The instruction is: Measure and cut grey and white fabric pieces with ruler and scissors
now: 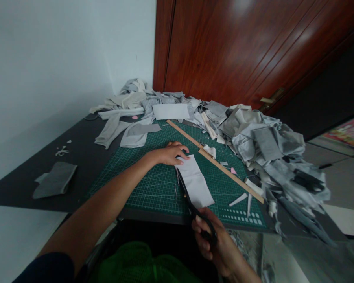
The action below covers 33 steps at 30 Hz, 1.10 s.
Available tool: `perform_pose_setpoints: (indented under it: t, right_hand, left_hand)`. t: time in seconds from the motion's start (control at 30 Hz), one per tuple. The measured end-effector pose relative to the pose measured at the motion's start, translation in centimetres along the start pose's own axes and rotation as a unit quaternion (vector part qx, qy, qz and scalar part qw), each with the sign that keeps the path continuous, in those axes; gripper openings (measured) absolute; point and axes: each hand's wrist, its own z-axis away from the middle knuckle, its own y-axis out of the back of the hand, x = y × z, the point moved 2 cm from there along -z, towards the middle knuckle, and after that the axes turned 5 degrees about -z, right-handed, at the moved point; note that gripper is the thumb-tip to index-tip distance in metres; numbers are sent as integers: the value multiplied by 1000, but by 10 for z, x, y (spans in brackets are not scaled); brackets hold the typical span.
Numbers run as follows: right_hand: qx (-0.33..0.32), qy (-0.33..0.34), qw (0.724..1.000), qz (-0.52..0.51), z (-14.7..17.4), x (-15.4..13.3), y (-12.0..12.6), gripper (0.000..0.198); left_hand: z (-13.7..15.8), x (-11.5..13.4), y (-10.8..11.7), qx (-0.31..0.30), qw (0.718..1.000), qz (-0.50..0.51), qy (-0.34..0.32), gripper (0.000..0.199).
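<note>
A pale rectangular piece of fabric (196,182) lies on the green cutting mat (147,184). My left hand (172,153) rests at its far end, fingers spread and fingertips touching its top edge. In my right hand (212,239) is a pair of black-handled scissors (186,193), fingers wrapped through the handles. The blades point away from me along the fabric's left edge. Thin thread or a narrow trimming lies just left of the blades. How far the blades are apart is hard to see.
A wooden ruler (233,175) crosses the mat diagonally on the right, near small scraps. Heaped grey and white cloth (262,137) covers the table's right side and back. A folded grey cloth (55,180) lies at left. Behind stands a wooden door (212,51).
</note>
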Motion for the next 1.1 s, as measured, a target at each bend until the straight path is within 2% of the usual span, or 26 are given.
perform_pose_setpoints:
  t: [0.3,0.53,1.1]
  right_hand:
    - [-9,8,1000,5,-4,2,-6,52]
    - [3,4,1000,19,0,4,-1,57]
    - [-5,2,999,50,2,2,3,53]
  left_hand:
    - [0,-2,-1,8,1000,8,-8,35]
    - [-2,-9,0,33,998,41,-28,31]
    - [-2,-9,-1,32,999,38,-20,30]
